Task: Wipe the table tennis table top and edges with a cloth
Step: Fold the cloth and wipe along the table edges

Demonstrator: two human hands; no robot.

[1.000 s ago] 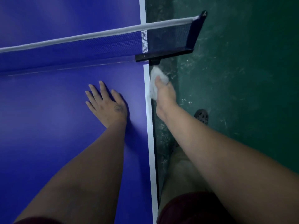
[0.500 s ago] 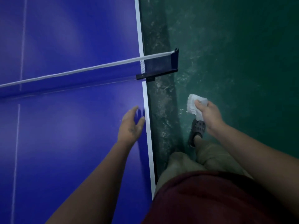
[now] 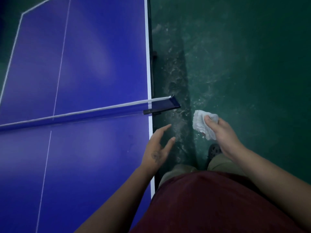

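Note:
The blue table tennis table [image 3: 87,68] fills the left of the view, its white right edge line [image 3: 148,64] running top to bottom. My right hand [image 3: 223,135] is out over the floor, right of the table, gripping a crumpled white cloth [image 3: 201,122]. The cloth is clear of the table. My left hand [image 3: 158,147] hovers at the right edge just below the net, fingers spread and relaxed, holding nothing.
The net [image 3: 75,113] crosses the table, and its dark post clamp [image 3: 161,108] juts out past the right edge. Scuffed green floor [image 3: 235,64] lies to the right. A dark shoe [image 3: 213,150] and tan trouser legs show below my right hand.
My right hand pulled the cloth off the table edge by the net post and out over the floor. My left hand lifted off the tabletop and moved to the edge. The view shifted forward.

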